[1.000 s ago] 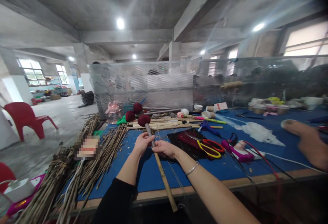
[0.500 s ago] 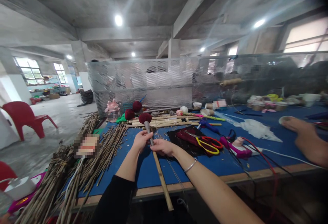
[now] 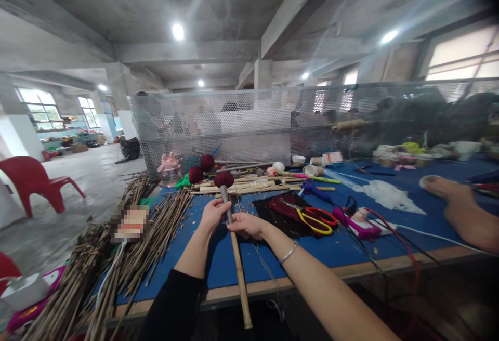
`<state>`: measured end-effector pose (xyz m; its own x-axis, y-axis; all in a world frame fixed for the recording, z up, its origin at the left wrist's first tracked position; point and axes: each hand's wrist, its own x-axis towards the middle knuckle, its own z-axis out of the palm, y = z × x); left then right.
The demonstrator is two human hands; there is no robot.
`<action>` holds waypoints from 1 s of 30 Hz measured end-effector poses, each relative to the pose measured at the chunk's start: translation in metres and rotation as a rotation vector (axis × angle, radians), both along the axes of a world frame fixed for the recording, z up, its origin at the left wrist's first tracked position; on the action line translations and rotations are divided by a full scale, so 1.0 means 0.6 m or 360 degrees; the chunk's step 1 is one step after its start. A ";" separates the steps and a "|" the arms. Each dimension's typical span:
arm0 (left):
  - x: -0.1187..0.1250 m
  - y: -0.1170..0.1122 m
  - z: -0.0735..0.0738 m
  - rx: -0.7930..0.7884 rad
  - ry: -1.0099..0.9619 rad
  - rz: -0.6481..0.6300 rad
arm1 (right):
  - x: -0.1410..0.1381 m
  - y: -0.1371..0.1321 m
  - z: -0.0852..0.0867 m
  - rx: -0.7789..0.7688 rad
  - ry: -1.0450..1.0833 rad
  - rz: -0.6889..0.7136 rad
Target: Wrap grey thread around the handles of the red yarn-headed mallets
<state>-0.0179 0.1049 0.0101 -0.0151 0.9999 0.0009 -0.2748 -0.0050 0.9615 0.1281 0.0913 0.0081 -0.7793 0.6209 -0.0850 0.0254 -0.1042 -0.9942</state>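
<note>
Both hands hold a stick with a dark red ball head (image 3: 224,179), its upper shaft wrapped in something grey and its lower end bare bamboo (image 3: 239,273). My left hand (image 3: 214,215) is closed around the grey part just below the head. Lower down, my right hand (image 3: 246,225) pinches the shaft where grey meets bamboo. Thin thread (image 3: 263,258) hangs below my right hand toward the table edge. Two more dark red balls (image 3: 207,162) lie behind the held head. Right of my hands, scissors (image 3: 315,221) with red and yellow handles rest on a dark cloth (image 3: 273,216).
Bundles of thin dry sticks (image 3: 152,247) cover the left of the blue table (image 3: 331,255). A blue glue gun (image 3: 317,192), a purple-and-white power strip (image 3: 366,224) with cables and a white plastic bag (image 3: 393,195) lie to the right. Another person's arm (image 3: 463,211) reaches in. A perforated metal screen (image 3: 257,122) stands behind.
The stick's lower end has swung a little left, so it stands more upright. Both hands keep their hold. The whole view has shifted slightly.
</note>
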 end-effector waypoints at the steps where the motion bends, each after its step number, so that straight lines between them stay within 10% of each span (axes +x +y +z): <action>1: 0.000 -0.001 0.003 0.0008 -0.0015 -0.0025 | 0.002 0.000 0.000 -0.0019 0.0013 0.0019; 20: -0.006 -0.003 0.005 -0.0075 -0.0154 -0.0257 | 0.006 0.006 -0.004 -0.0069 0.0044 0.0102; 30: -0.003 0.003 0.000 -0.0004 -0.0015 -0.0005 | -0.003 0.004 -0.005 0.0028 -0.0036 -0.0020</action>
<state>-0.0199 0.1064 0.0102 -0.0120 0.9999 -0.0018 -0.2837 -0.0017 0.9589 0.1265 0.0935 0.0049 -0.7693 0.6323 -0.0914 0.0465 -0.0872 -0.9951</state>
